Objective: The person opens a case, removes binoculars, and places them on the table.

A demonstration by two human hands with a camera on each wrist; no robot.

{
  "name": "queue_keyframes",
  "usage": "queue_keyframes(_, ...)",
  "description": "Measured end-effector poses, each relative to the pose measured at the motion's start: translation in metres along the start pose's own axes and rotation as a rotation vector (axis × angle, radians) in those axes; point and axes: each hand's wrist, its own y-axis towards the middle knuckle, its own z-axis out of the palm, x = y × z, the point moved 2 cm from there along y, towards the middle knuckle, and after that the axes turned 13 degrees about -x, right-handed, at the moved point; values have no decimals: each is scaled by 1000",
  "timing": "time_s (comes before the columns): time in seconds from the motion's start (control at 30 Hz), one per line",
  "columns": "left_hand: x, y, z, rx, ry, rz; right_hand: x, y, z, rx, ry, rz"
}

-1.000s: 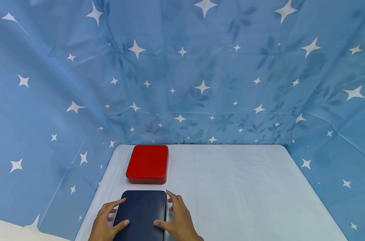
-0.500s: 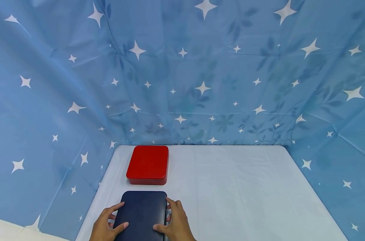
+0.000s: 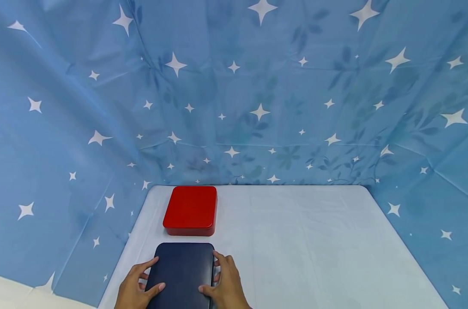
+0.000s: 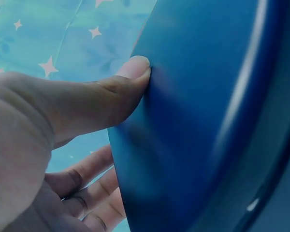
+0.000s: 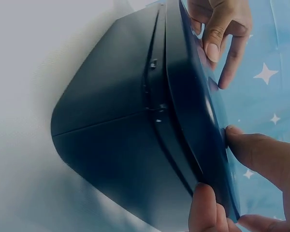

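A dark navy box (image 5: 106, 92) with rounded corners stands at the near left of the table. Its lid (image 3: 182, 270) sits on top, and the right wrist view shows a stepped rim below the lid's edge. My left hand (image 3: 136, 283) holds the lid's left side, thumb on the top and fingers along the edge. On the opposite side my right hand (image 3: 227, 281) grips the lid, its thumb on top and fingers at the side. In the left wrist view the left thumb (image 4: 101, 99) presses the lid's surface. Anything inside the box is hidden.
Behind the navy box stands a red square box (image 3: 190, 210), its lid on. The white table (image 3: 315, 249) extends to the right. A blue curtain (image 3: 234, 94) with white stars hangs behind and along both sides.
My right fingers have drawn in against the lid's right side. The left hand has settled slightly closer on its side. The red box stays put.
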Motion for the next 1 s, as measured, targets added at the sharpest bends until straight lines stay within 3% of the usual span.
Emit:
queue_keyframes(0.13,-7,3,-2,-5,4,28,3,1,-6,9,2,23)
queue_keyframes(0.33,-18,3,-2,-9,-4,16,6,3,-19,-3,33,-4)
queue_keyframes(0.5,-27,1,3,-19,-1,18,4,4,-29,-19,45,-29)
queue_keyframes(1.0,-51,-7,22,-37,-16,103,-10,1,-56,-87,37,-11)
